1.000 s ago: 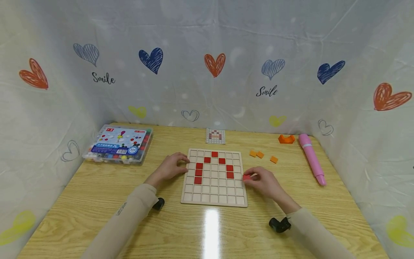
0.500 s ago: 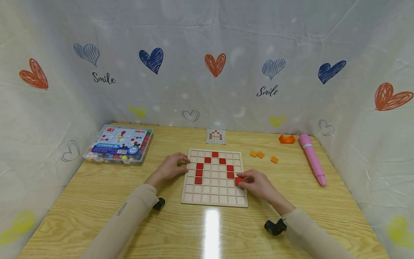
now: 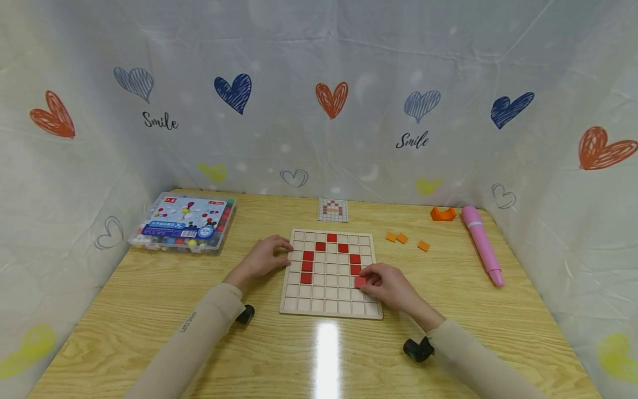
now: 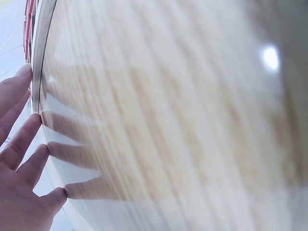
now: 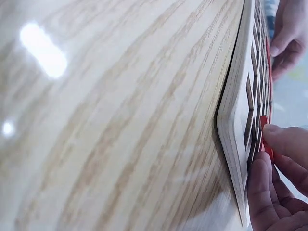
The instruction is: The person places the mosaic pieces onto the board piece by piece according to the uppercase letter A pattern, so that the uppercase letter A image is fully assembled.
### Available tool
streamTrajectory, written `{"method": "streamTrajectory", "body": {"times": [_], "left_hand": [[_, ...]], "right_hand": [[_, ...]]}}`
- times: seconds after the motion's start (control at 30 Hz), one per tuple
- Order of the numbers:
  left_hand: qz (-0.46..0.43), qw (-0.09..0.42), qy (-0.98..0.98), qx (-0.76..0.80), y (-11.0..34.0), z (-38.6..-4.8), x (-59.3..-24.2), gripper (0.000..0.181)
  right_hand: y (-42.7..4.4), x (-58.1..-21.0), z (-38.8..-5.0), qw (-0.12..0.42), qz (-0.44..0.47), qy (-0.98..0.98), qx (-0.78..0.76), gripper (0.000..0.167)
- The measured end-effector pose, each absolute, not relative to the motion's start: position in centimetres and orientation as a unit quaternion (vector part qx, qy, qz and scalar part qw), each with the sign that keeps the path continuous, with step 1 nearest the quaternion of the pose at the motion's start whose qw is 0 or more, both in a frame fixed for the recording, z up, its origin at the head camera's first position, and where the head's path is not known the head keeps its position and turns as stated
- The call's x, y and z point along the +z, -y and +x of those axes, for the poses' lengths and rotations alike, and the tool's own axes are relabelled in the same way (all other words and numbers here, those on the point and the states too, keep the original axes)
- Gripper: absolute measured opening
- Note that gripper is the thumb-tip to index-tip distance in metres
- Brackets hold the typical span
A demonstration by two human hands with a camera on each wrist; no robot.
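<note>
Right hand [image 3: 391, 285]: thumb and fingers pinch a red tile [image 3: 360, 282] at the grid board [image 3: 330, 289], just below the right-hand column of seated red tiles [image 3: 355, 259]; whether the pinched tile touches the cell floor cannot be told; left hand [image 3: 263, 257]: fingers spread, fingertips at the board's left edge; beyond the board's far edge lies a pattern card [image 3: 333, 210]; to the right lie three orange tiles [image 3: 401, 238], an orange holder [image 3: 443, 214] and a pink pen-shaped tool [image 3: 480, 244]; to the left, a clear-sided box [image 3: 184, 221].
</note>
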State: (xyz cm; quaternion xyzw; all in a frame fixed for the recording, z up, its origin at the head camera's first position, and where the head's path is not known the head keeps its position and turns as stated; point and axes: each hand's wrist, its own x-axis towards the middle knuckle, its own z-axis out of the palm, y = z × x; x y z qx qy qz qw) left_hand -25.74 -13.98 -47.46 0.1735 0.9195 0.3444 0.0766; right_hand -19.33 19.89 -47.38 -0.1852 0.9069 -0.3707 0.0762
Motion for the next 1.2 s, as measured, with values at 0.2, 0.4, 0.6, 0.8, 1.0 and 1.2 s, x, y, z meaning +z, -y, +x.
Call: {"method": "streamTrajectory", "body": {"times": [0.2,0.4,0.6,0.8,1.0,1.2], "left_hand": [[0.17,0.084,-0.918,0.348,13.92,-25.61,-47.36,0.03],[0.167,0.086,-0.92,0.344,13.91,-25.58,-47.32,0.03],[0.168,0.085,-0.92,0.344,13.86,-25.62,-47.33,0.03],[0.167,0.084,-0.922,0.34,13.8,-25.65,-47.24,0.03],[0.169,0.081,-0.921,0.34,13.77,-25.58,-47.17,0.03],[0.169,0.082,-0.922,0.339,13.78,-25.54,-47.19,0.029]], "right_hand": [[-19.5,-47.07,-19.41,0.053,-0.199,-0.916,-0.346,0.02],[-19.21,-47.03,-19.43,0.04,-0.215,-0.918,-0.33,0.019],[-19.07,-47.19,-19.54,0.039,-0.215,-0.92,-0.325,0.02],[-19.04,-47.38,-19.54,0.033,-0.212,-0.922,-0.322,0.016],[-18.92,-47.45,-19.58,0.029,-0.209,-0.924,-0.318,0.014],[-18.9,-47.39,-19.45,0.022,-0.2,-0.927,-0.317,0.014]]}}
